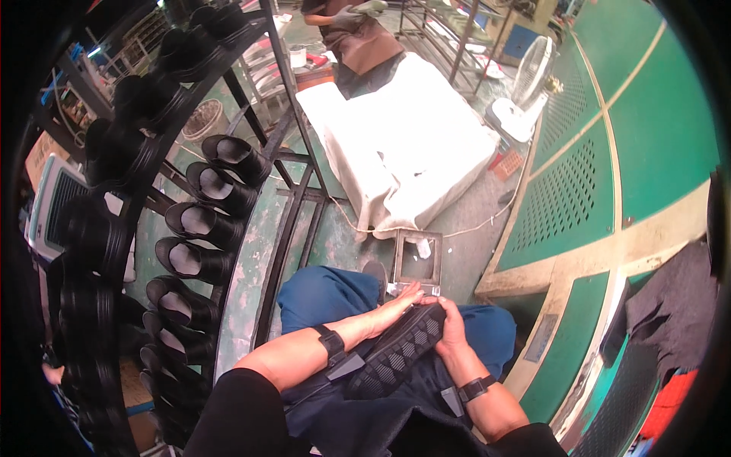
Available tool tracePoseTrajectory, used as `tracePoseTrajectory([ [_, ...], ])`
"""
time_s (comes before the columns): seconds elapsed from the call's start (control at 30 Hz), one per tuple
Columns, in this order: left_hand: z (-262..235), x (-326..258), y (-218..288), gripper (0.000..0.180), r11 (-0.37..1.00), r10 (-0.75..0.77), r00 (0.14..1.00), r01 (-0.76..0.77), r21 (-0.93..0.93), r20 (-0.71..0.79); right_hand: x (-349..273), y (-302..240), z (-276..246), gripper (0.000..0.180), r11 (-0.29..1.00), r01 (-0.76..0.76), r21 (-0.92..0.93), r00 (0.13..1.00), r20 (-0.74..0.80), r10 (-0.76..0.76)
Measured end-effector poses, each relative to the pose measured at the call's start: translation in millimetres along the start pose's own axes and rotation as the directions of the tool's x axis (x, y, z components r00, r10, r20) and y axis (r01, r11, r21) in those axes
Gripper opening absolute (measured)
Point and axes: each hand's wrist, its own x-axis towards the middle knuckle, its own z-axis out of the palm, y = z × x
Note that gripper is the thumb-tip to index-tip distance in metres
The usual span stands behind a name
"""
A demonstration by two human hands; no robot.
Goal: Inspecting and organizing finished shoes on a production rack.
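Observation:
A black shoe (403, 346) lies across my lap on its side, its patterned sole turned toward the right and up. My right hand (452, 326) grips the far end of it, fingers bent over the edge. Along the shoe's left side is my left hand (396, 306), its fingers at the same far end, closed against the upper, partly hidden. Both wrists carry dark straps with small grey pieces. Blue trousers and a dark apron (426, 434) are beneath the shoe.
To the left, a metal rack (285, 251) holds rows of black shoes (199, 221). Ahead stand a small metal frame (417, 263) and a table under white cloth (411, 145). Another person (346, 34) works beyond it. A fan (529, 84) and green panels (563, 190) line the right.

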Motion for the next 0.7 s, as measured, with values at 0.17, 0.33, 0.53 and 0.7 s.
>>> tracePoseTrajectory([
  [0.17,-2.6,-0.9,6.6,0.066,0.973,-0.049,0.996,0.064,-0.221,0.072,6.9,-16.8,20.4,0.038,0.949,0.096,-0.299,0.993,0.098,-0.069],
  [0.33,-5.9,5.4,20.7,0.063,0.892,-0.118,0.989,0.143,-0.43,0.085,15.5,-20.9,30.2,0.033,0.893,0.211,-0.396,0.952,0.289,-0.097],
  [0.53,6.0,11.8,20.7,0.037,0.894,-0.135,0.991,0.115,-0.433,-0.015,5.6,-3.2,26.3,0.027,0.809,0.384,-0.445,0.919,0.272,-0.286],
  [0.7,7.7,-5.2,14.9,0.027,0.913,-0.008,0.999,0.021,-0.408,0.033,-7.5,6.6,37.7,0.023,0.803,0.415,-0.428,0.907,0.264,-0.328],
])
